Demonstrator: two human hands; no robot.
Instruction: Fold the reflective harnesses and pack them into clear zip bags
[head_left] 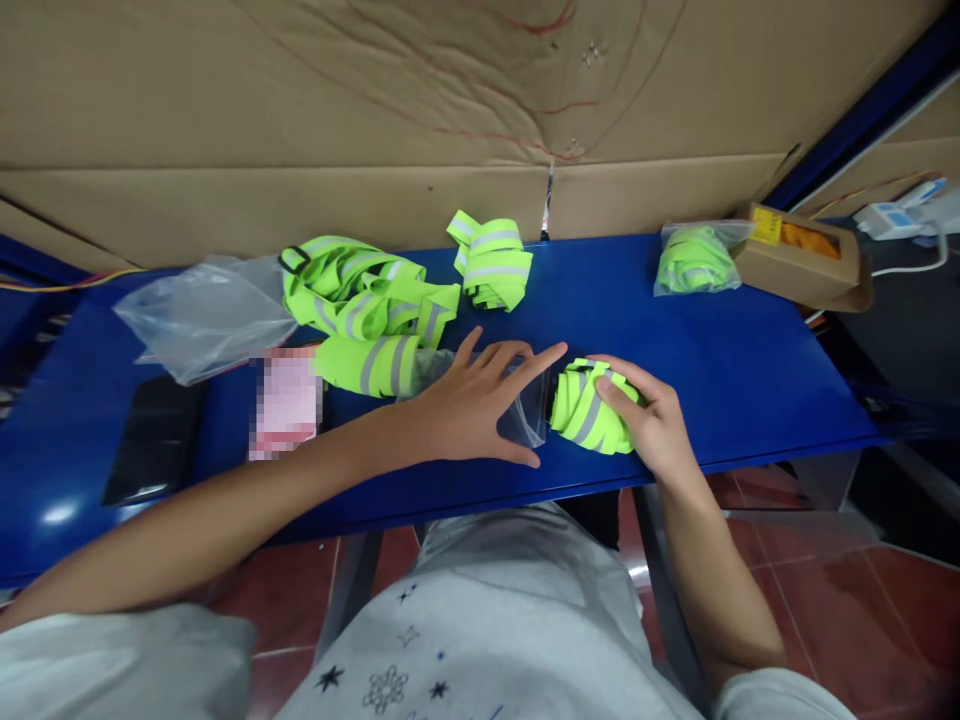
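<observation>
While the right hand (651, 420) closes its grip around a folded bundle of neon-yellow reflective strap (589, 405), fingers curled over the top and thumb side pressing it to the blue bench (750, 370), the left hand (472, 405) lies flat and spread just to the left of it, palm down on a clear plastic bag (525, 420) whose mouth faces the bundle. The strap looks light, soft and springy, likely to unfold if let loose, so it is best pinched across the whole fold; the bag looks thin and slippery and seems to need pinning at its rim. Further left of the grip lies a loose heap of straps (360, 295) beside empty bags (206, 315). Beyond the grip sits another folded bundle (491, 262), and far to the right a bagged bundle (694, 260) touches a cardboard box (799, 262).
</observation>
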